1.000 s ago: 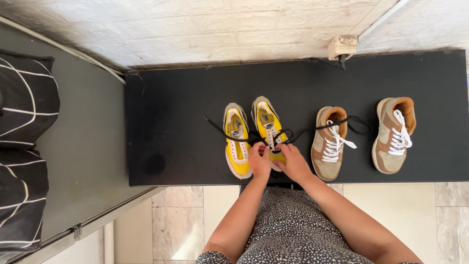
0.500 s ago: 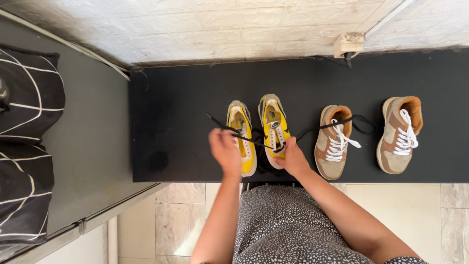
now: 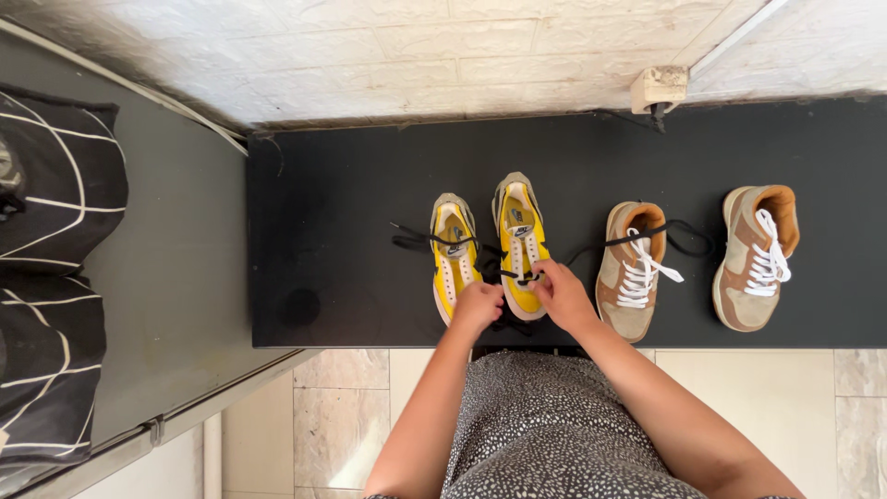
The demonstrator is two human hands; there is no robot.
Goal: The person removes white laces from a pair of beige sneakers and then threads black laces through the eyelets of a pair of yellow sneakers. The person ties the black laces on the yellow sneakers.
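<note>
Head view, looking straight down on a black mat (image 3: pixel 351 185) laid against a pale tiled wall (image 3: pixel 416 55). Compared with half a second ago, the left hand (image 3: pixel 478 305), which was then lifted and spread above the left yellow shoe (image 3: pixel 455 257), has dropped to the near end of the pair and closed up; the right hand (image 3: pixel 561 294) has stayed at the lace row of the right yellow shoe (image 3: pixel 520 242). The change suggests that lacing of the right shoe is again a two-handed matter. The right hand's fingers are pinched together on the black lace (image 3: pixel 511 274) where it crosses the white eyelet strip. The left hand is curled by the toe of the right shoe, but whether it grips the lace cannot be told, since its fingers are turned under. Both yellow shoes stand side by side near the mat's middle, toes toward the person, with grey heels and white lace panels. Loose black lace trails left from the left shoe (image 3: pixel 411 238) and right from the pair across the nearer brown shoe (image 3: pixel 632 270). That shoe and a second brown shoe (image 3: pixel 753 257), both with white laces, stand to the right. A black cushion with white lines (image 3: pixel 55 185) lies on the grey surface at left.
</note>
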